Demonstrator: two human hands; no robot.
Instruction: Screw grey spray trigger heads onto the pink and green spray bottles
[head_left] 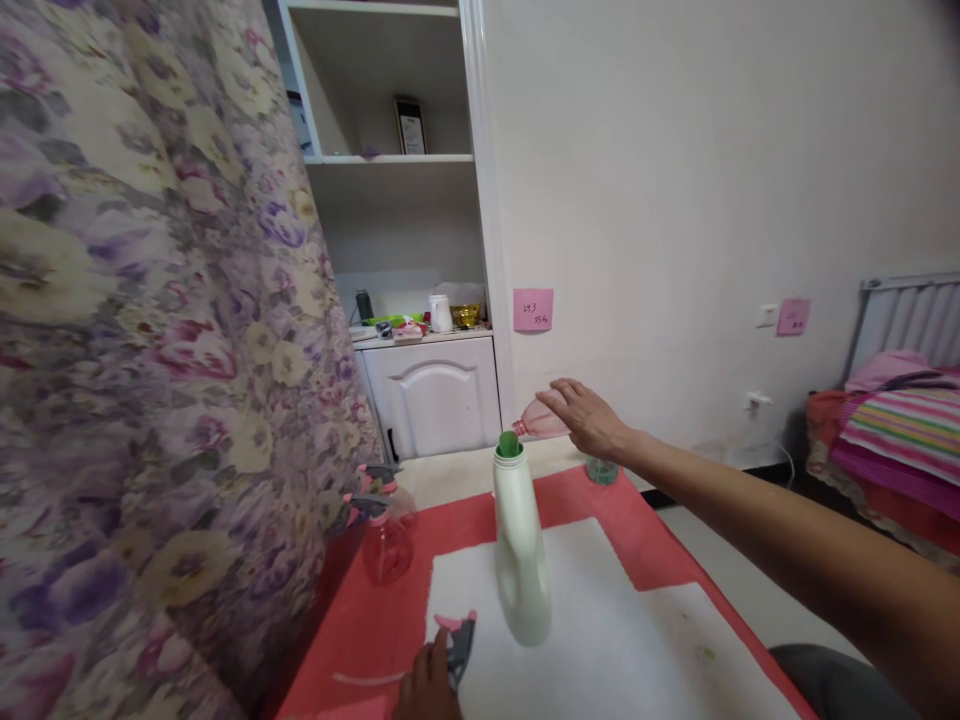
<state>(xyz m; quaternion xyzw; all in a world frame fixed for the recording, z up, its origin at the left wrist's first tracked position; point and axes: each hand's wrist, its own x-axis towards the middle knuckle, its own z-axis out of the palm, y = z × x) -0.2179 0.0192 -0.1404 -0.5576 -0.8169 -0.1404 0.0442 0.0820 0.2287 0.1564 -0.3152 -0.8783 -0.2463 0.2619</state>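
Observation:
My right hand point(589, 415) is closed around a clear pink bottle point(541, 421) tipped on its side. The bottle's neck points left, at the green funnel point(510, 443) in the mouth of a tall pale-green jug with a handle point(527, 560). That jug stands upright on white paper point(585, 640). At the near edge my left hand point(431, 685) grips a grey and pink spray trigger head point(460, 645), its thin tube point(367, 680) reaching out to the left. Whether liquid runs from the bottle I cannot tell.
Two pink spray bottles point(388, 550) with grey triggers stand on the red table cover point(352, 640) at left, near a floral curtain point(225, 400). A clear glass container point(602, 470) is at the table's far right. Behind are a white cabinet point(435, 395) and a wall.

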